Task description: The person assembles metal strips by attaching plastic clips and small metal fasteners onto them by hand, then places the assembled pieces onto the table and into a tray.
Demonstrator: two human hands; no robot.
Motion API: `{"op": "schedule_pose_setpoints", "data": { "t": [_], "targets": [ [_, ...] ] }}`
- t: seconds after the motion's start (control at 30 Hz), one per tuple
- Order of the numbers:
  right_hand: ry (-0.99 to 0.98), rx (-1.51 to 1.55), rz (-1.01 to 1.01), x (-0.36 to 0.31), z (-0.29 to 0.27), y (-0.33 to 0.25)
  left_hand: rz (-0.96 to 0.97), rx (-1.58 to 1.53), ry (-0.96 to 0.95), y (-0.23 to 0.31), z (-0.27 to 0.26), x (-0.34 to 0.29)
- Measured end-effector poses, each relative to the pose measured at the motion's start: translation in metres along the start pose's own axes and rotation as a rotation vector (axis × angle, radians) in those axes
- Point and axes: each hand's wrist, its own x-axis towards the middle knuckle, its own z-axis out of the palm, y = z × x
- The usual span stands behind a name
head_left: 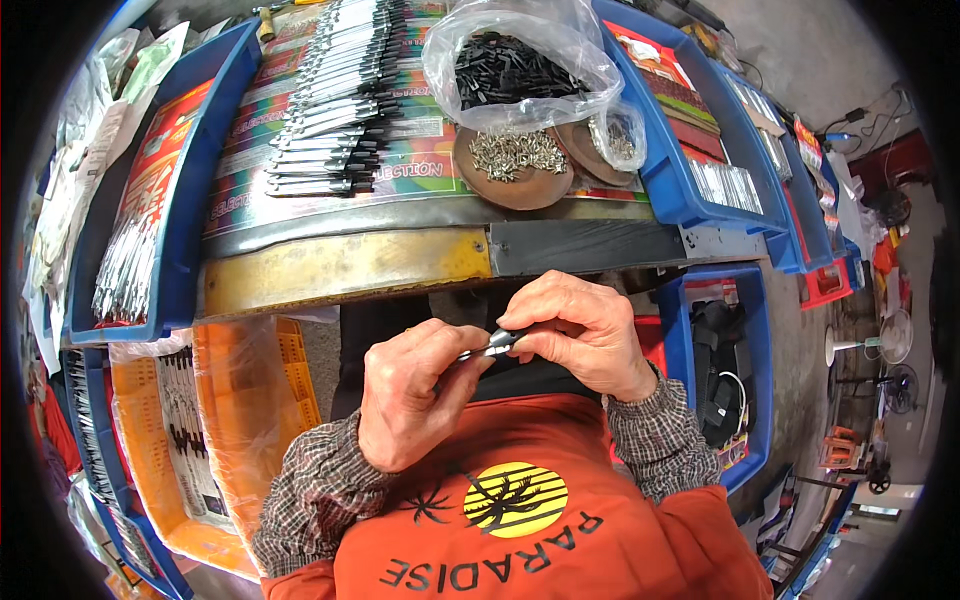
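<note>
In front of my chest, below the bench edge, both hands meet on a small slim silver-and-black piece (499, 343); its exact kind I cannot make out. My left hand (420, 385) pinches its left end between thumb and fingers. Over its black upper part, the thumb and fingertips of my right hand (585, 335) close from the right, hiding some of it. On the bench, a long row of slim silver pieces with black ends (325, 135) lies side by side. To its right stand a clear plastic bag of small black parts (515, 70) and a brown bowl of tiny metal fittings (513, 165).
A second brown bowl (590, 150) sits beside the first. Blue trays flank the bench: the left tray (180, 150) and right tray (655, 150) hold slim silver pieces. Below are an orange, plastic-lined crate (140, 400) and a blue bin (757, 400). The bench's front edge (350, 268) lies just beyond my hands.
</note>
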Motion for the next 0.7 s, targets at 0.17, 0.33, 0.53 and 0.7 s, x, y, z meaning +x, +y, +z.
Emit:
{"op": "schedule_pose_setpoints", "data": {
  "t": [0.17, 0.33, 0.53, 0.7],
  "targets": [
    [-0.087, -0.032, -0.053, 0.001, -0.001, 0.001, 0.021, -0.003, -0.031, -0.005, 0.002, -0.004],
    [-0.156, 0.069, -0.047, 0.003, -0.005, 0.012, 0.051, -0.049, -0.036, -0.008, 0.005, -0.007],
    [-0.099, 0.132, 0.128, -0.005, 0.004, 0.01, -0.024, -0.017, -0.07, -0.01, 0.003, -0.009],
    [-0.194, -0.022, 0.24, -0.005, 0.002, 0.004, -0.033, -0.016, -0.074, -0.013, 0.004, -0.014]
  ]
}}
